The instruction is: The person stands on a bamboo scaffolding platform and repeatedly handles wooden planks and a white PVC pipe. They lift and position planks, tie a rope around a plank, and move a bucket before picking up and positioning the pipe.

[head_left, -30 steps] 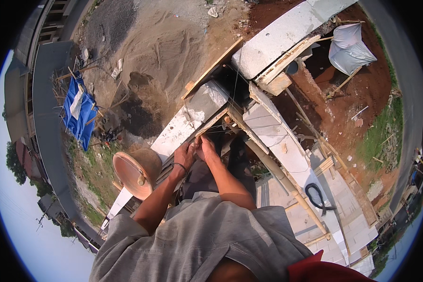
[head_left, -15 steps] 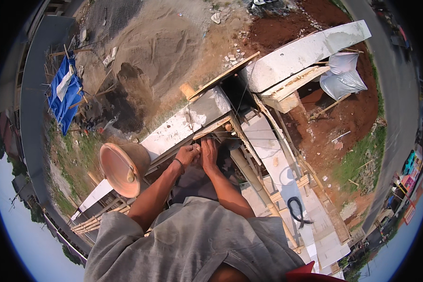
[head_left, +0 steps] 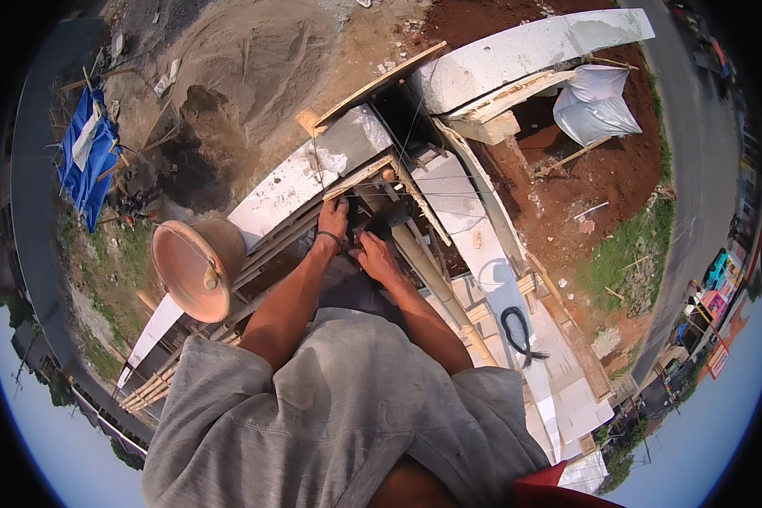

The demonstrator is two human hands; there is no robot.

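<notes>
My left hand [head_left: 333, 220] reaches up to the edge of a narrow wooden board [head_left: 362, 176] set against the white block wall [head_left: 300, 182]. Its fingers are bent together at the board, and anything small between them is too hidden to make out. Lower and to the right, my right hand [head_left: 376, 256] is closed around what looks like a hammer [head_left: 388, 218], whose dark head stands just beyond the fist. The handle is mostly covered by the fingers. Bamboo poles [head_left: 427, 267] slant down beside the right hand.
An orange-brown bucket [head_left: 178, 271] stands left of my left arm. A loop of black wire [head_left: 514, 326] lies on the pale blocks at right. Dark column formwork [head_left: 395, 118] with thin wires opens ahead. Sand, red soil and a blue tarp [head_left: 89, 157] lie far below.
My hands were close together below the board; now they are apart. The left has moved up to the board's edge, and the right has drawn back with the hammer. The view has shifted slightly.
</notes>
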